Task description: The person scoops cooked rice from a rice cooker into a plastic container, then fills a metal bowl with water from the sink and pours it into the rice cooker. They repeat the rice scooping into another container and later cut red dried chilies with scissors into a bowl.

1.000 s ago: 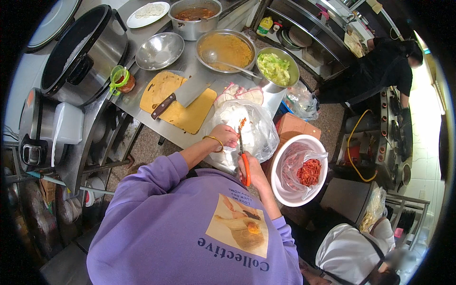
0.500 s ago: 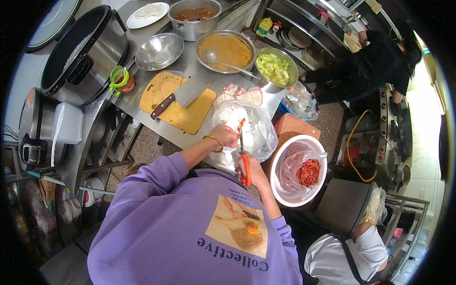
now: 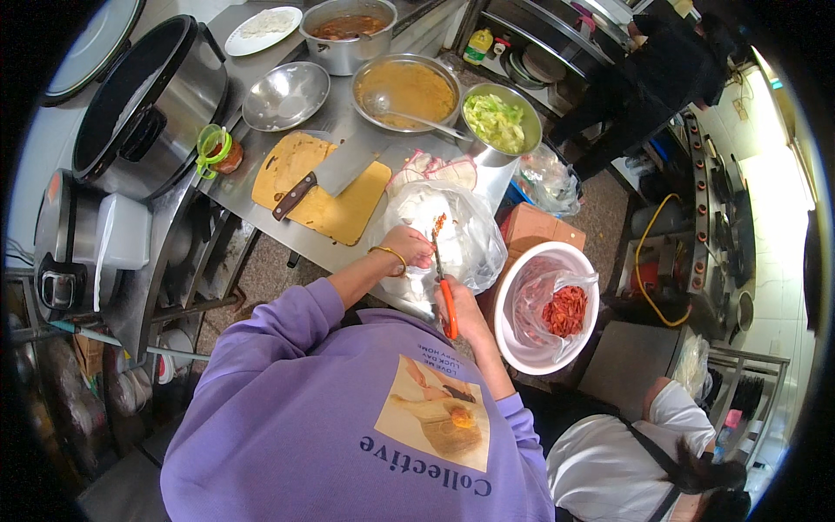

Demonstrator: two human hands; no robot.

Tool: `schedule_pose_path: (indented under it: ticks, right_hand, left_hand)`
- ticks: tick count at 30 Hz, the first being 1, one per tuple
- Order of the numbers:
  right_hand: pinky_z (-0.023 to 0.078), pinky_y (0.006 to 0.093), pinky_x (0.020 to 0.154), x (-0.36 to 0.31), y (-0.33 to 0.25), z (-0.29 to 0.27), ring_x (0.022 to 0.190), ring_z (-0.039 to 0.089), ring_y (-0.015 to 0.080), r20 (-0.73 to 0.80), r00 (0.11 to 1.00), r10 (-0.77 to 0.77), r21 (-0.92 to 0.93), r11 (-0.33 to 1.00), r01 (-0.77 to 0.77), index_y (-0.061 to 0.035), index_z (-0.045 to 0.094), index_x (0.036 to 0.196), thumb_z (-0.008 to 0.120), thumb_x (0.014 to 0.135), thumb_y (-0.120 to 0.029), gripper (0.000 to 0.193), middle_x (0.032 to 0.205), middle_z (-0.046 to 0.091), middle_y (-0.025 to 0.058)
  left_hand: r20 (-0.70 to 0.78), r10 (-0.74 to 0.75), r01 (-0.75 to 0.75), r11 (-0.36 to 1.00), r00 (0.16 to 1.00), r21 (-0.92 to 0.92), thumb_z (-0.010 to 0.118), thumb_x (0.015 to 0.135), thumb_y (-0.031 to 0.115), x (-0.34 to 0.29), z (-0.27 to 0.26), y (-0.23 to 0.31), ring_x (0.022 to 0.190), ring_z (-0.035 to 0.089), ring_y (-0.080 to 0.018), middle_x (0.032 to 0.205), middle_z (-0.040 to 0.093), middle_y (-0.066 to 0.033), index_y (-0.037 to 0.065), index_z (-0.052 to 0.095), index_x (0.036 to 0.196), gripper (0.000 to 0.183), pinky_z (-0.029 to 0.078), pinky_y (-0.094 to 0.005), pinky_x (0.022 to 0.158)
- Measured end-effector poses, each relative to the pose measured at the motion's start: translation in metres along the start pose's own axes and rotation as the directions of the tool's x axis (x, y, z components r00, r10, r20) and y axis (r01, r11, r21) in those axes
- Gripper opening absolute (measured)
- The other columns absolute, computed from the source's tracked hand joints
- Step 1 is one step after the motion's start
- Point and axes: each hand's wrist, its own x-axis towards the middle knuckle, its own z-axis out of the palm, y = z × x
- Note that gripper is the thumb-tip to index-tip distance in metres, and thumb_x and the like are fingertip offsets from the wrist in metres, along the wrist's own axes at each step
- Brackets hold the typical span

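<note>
My right hand [image 3: 465,311] is wrapped round the orange handles of a pair of scissors [image 3: 448,300]. Their narrow blades point away from me, over a clear plastic bag [image 3: 478,252] with white stuff inside, at the table's near edge. Small orange-red bits [image 3: 440,223] lie on the white by the blade tips. Just left of the blades my left hand [image 3: 410,246] is closed, a yellow bangle on its wrist; its fingers hide whatever they hold. A cleaver [image 3: 335,174] rests on a yellow cutting board [image 3: 352,213] to the left.
Right of me, a white tub [image 3: 504,348] holds a bag of red pieces [image 3: 565,311], beside a cardboard box [image 3: 544,228]. Behind the board stand a steel bowl [image 3: 287,96], a stock pot [image 3: 339,56], a basin of yellowish food [image 3: 409,83] and a pot of chopped greens [image 3: 494,122]. Two people are nearby.
My hands and the scissors stay nearly in place. The person in black at the far right has shifted left, and the person in white at the lower right has moved and bent.
</note>
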Motion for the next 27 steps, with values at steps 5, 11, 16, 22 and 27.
schedule_pose_path:
  ticks: [5,11,16,22,27]
  right_hand:
    - [0.046,0.0348,0.052,0.001,0.004,0.0,0.056,0.058,0.0221,0.045,0.999,0.03,0.076,0.997,-0.034,0.0014,0.05,0.094,0.048,0.091,-0.024,0.026,0.065,0.056,0.0115]
    - [0.045,0.0322,0.047,0.007,0.018,0.004,0.051,0.056,0.0182,-0.016,0.997,-0.069,-0.04,0.997,0.069,0.0007,0.05,0.094,0.046,0.093,-0.029,0.029,0.062,0.054,0.0073]
    - [0.045,0.033,0.049,0.008,0.016,0.005,0.052,0.057,0.0186,-0.062,0.997,-0.039,-0.07,0.997,0.035,0.0011,0.052,0.098,0.046,0.094,-0.026,0.028,0.061,0.054,0.0079]
    - [0.047,0.0406,0.061,0.007,0.015,0.004,0.066,0.061,0.031,-0.061,0.997,-0.053,-0.068,0.996,0.049,0.0028,0.053,0.096,0.048,0.09,-0.022,0.026,0.069,0.059,0.0188]
    - [0.046,0.0326,0.049,0.011,0.022,0.006,0.052,0.057,0.0183,-0.012,0.998,-0.056,-0.032,0.998,0.055,0.0007,0.051,0.094,0.047,0.093,-0.026,0.027,0.063,0.057,0.008]
  left_hand:
    - [-0.002,-0.009,0.009,0.999,1.0,-0.031,0.07,0.078,0.004,0.001,0.0,-0.001,0.069,0.067,-0.0211,0.084,0.067,-0.0138,-0.006,0.063,0.096,0.022,0.058,-0.0299,0.064]
    - [0.002,-0.032,0.032,0.999,0.999,0.023,0.071,0.078,0.005,-0.006,0.003,0.008,0.073,0.069,-0.0214,0.087,0.068,-0.0142,-0.006,0.063,0.096,0.022,0.059,-0.0313,0.067]
    - [0.094,0.02,-0.008,0.992,0.995,-0.122,0.069,0.081,0.004,-0.012,-0.002,0.007,0.063,0.068,-0.0219,0.078,0.067,-0.0149,-0.006,0.063,0.09,0.015,0.06,-0.0321,0.061]
    - [0.08,0.021,-0.012,0.994,0.997,-0.108,0.07,0.083,0.01,-0.001,-0.007,-0.003,0.074,0.07,-0.0238,0.088,0.069,-0.0154,-0.005,0.063,0.098,0.022,0.06,-0.0331,0.068]
    - [0.018,0.008,-0.007,0.997,1.0,-0.072,0.071,0.081,0.01,0.002,-0.004,-0.005,0.069,0.069,-0.0226,0.085,0.069,-0.0148,-0.004,0.063,0.095,0.021,0.059,-0.0321,0.066]
